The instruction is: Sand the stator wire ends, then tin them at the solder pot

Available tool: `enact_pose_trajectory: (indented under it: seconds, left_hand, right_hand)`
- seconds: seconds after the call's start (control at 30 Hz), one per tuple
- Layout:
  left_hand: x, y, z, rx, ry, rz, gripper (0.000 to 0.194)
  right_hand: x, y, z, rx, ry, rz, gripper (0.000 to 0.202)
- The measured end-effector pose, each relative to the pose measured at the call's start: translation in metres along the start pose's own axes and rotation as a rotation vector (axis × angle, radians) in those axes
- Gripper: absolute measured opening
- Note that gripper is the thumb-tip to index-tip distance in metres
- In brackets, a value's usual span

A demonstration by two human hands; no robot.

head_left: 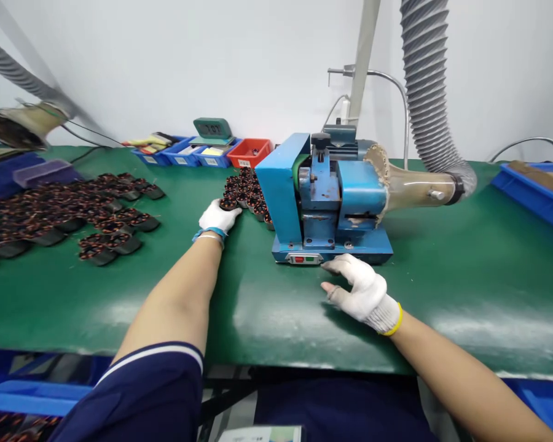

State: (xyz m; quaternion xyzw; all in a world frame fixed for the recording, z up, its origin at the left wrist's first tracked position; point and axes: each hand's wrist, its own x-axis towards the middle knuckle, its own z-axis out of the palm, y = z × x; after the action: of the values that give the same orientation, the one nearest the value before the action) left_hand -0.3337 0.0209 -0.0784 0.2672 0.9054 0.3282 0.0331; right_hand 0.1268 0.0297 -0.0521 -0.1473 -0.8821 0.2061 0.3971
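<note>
My left hand [219, 217], in a white glove, reaches out to the near left corner of a cluster of copper-wound motor stators [245, 183]. Its fingers close round one black-rimmed stator [228, 204] at that corner, which still rests among the others. My right hand [357, 285], also gloved, hovers in front of the blue belt machine [322, 196], thumb and fingers apart with nothing between them. Its fingertips are close beside the red and green switch [305, 259] on the machine's base; whether they touch it I cannot tell.
Many more stators [115, 239] spread over the green table [267, 319] at left. Blue bins [212, 159], a red bin [250, 152] and a digital clock [212, 127] stand at the back. A grey extraction hose [426, 80] joins the machine's right side. A blue tray [529, 190] lies far right.
</note>
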Motion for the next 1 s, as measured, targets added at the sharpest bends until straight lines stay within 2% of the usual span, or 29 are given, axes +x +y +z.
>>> enact_pose_trajectory:
  seconds: [0.1,0.2,0.3,0.37,0.43,0.5,0.57,0.63,0.8,0.9,1.0]
  left_hand:
    - [-0.032,0.0,-0.006,-0.137,0.077,-0.023,0.078]
    - [-0.091,0.0,-0.012,-0.265,0.082,0.027,0.075]
    - [-0.167,0.005,-0.02,-0.345,0.023,0.099,0.071]
    - [-0.215,0.015,-0.025,-0.381,-0.026,0.148,0.072]
    - [-0.254,0.029,-0.028,-0.435,-0.076,0.229,0.068]
    - [-0.28,0.046,-0.028,-0.491,-0.157,0.306,0.058]
    - [-0.293,0.063,-0.024,-0.539,-0.238,0.366,0.054]
    - [-0.295,0.079,-0.019,-0.594,-0.314,0.387,0.059]
    - [-0.273,0.104,-0.018,-0.782,-0.525,0.313,0.082]
    - [-0.258,0.117,-0.023,-0.874,-0.682,0.237,0.077]
    - [-0.253,0.133,-0.026,-0.948,-0.812,0.181,0.068]
  right_hand:
    - [-0.002,0.004,0.0,0.022,-0.013,0.021,0.029]
    - [-0.003,0.003,0.003,0.059,-0.052,0.052,0.03]
    - [-0.002,-0.005,0.007,0.113,-0.113,0.127,0.033]
    - [0.001,-0.014,0.007,0.231,-0.173,0.252,0.038]
    - [0.006,-0.022,0.005,0.389,-0.223,0.394,0.042]
    - [0.011,-0.026,0.002,0.483,-0.225,0.473,0.046]
    - [0.013,-0.024,-0.002,0.519,-0.208,0.491,0.049]
    - [0.014,-0.015,-0.005,0.55,-0.207,0.464,0.055]
    - [0.017,0.008,-0.011,0.552,-0.184,0.274,0.078]
    - [0.02,0.012,-0.013,0.614,-0.116,0.274,0.074]
    - [0.021,0.01,-0.015,0.624,-0.014,0.328,0.077]
